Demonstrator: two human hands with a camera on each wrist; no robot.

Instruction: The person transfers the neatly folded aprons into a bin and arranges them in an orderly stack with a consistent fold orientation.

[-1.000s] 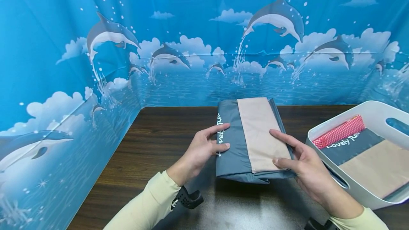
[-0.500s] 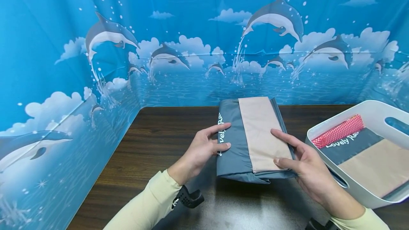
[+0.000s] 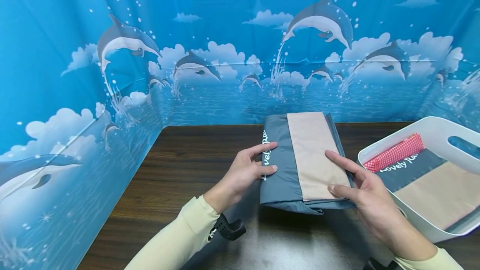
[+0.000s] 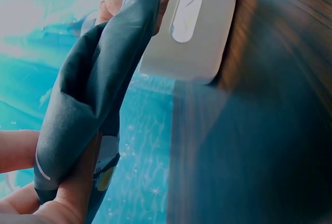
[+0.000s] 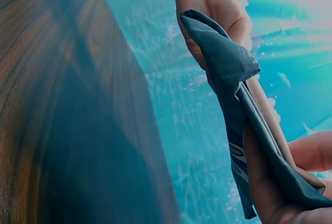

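Both hands hold a folded cloth (image 3: 315,157) in grey-blue with a broad beige panel and white lettering along its left side. My left hand (image 3: 240,174) grips the left edge, thumb and index finger on top and other fingers beneath. At the right edge, my right hand (image 3: 373,199) pinches it the same way, its thumb on the beige panel. In the left wrist view the folded cloth (image 4: 98,79) appears edge-on, held off the tabletop, with part of a print on its underside. Loose folds of the cloth (image 5: 223,58) show in the right wrist view.
To the right stands a white plastic bin (image 3: 418,222) with handle holes. Inside lie a red-and-white checked roll (image 3: 395,153) and a similar folded grey-and-beige cloth (image 3: 431,195). A dolphin-print curtain (image 3: 232,74) borders the dark wooden table (image 3: 161,178) behind and at left.
Both hands and the folded cloth have shifted slightly right in the head view, while the background has slid a little left. The grip looks the same.
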